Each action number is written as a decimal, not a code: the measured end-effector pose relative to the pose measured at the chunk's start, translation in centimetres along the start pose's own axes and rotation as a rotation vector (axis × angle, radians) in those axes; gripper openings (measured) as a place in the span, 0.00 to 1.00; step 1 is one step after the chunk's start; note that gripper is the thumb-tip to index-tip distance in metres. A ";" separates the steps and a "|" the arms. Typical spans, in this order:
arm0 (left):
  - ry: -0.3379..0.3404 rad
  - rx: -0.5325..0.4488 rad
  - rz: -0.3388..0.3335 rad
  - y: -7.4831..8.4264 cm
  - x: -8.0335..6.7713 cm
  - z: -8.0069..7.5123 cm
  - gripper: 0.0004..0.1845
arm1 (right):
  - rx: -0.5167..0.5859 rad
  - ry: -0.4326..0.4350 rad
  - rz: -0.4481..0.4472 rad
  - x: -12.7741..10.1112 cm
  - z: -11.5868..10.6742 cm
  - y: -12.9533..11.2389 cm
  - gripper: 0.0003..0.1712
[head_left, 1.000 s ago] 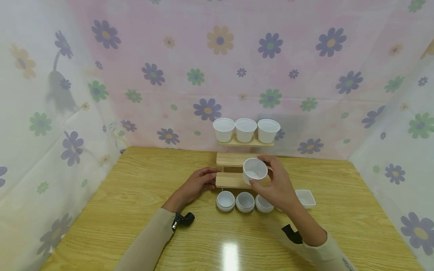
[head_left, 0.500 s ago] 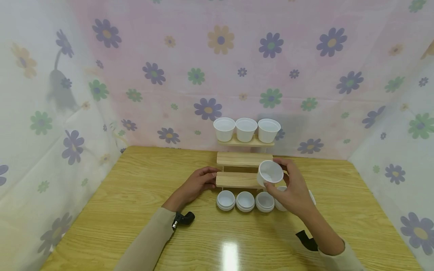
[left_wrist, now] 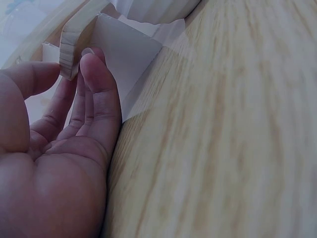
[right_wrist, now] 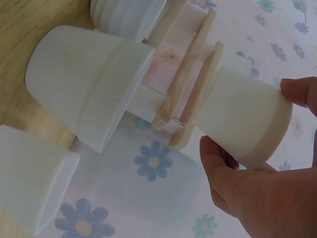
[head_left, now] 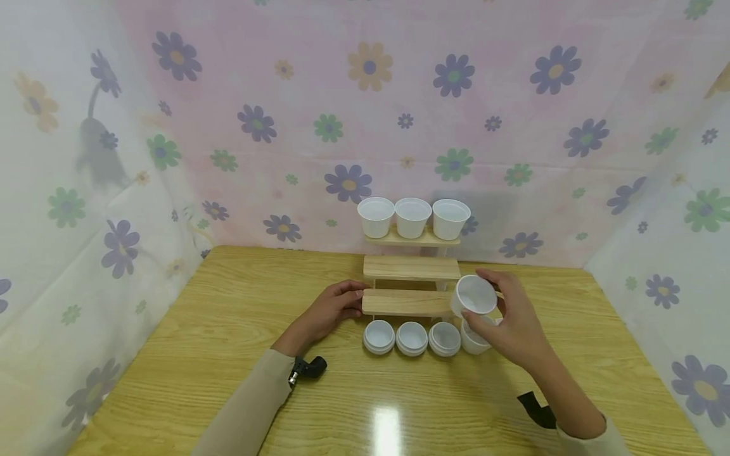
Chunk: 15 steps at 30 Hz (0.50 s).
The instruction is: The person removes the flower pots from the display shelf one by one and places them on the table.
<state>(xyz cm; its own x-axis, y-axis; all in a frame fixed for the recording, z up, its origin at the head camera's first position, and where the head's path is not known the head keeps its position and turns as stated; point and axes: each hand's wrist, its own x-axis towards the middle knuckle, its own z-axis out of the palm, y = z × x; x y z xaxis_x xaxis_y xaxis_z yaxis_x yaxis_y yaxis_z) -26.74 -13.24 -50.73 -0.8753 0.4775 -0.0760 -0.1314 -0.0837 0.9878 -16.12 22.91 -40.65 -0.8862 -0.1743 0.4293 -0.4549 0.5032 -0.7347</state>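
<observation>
In the head view my right hand holds a small white flowerpot by its sides, thumb in front and fingers behind. The pot hangs over the right end of the lowest shelf of a three-tier wooden stand; its outer wall shows in the right wrist view as a smooth white pot. At the shelf's left end my left hand pinches the plank. The left wrist view shows its thumb and index finger on either side of the wooden end.
Three white pots stand on the top shelf. Before the stand, several white pots line the table. A square white pot shows in the right wrist view, largely hidden by my right hand in the head view. A flowered cloth hangs behind.
My right hand has carried the pot rightward and slightly toward me, from over the shelf's middle to its right end. My left hand has kept its place on the stand.
</observation>
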 end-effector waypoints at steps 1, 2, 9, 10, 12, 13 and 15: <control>-0.001 -0.001 -0.001 0.0 0.0 0.0 0.20 | -0.013 -0.005 0.001 0.0 -0.2 0.0 0.41; 0.000 0.000 -0.002 0.0 0.0 0.0 0.20 | -0.025 -0.012 0.003 0.0 -0.4 0.0 0.41; -0.008 0.005 0.004 -0.1 0.0 -0.2 0.22 | -0.083 -0.058 0.036 0.1 -1.6 0.1 0.40; -0.009 0.006 0.004 -0.1 0.0 -0.2 0.22 | -0.093 -0.065 0.041 0.1 -1.7 0.2 0.40; -0.007 0.006 0.003 -0.1 0.1 -0.1 0.22 | -0.106 -0.077 0.048 0.1 -2.1 0.3 0.39; -0.006 0.007 0.003 -0.1 0.1 -0.1 0.22 | -0.112 -0.082 0.048 0.1 -2.2 0.4 0.39; -0.002 0.009 0.001 -0.1 0.1 -0.1 0.22 | -0.121 -0.094 0.052 0.1 -2.6 0.5 0.39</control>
<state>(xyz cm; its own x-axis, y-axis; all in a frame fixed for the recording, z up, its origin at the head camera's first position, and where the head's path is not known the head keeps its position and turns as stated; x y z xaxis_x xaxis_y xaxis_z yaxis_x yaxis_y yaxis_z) -26.83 -13.29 -50.80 -0.8747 0.4788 -0.0746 -0.1264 -0.0768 0.9890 -16.20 25.35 -39.58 -0.9154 -0.2204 0.3369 -0.3988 0.6113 -0.6835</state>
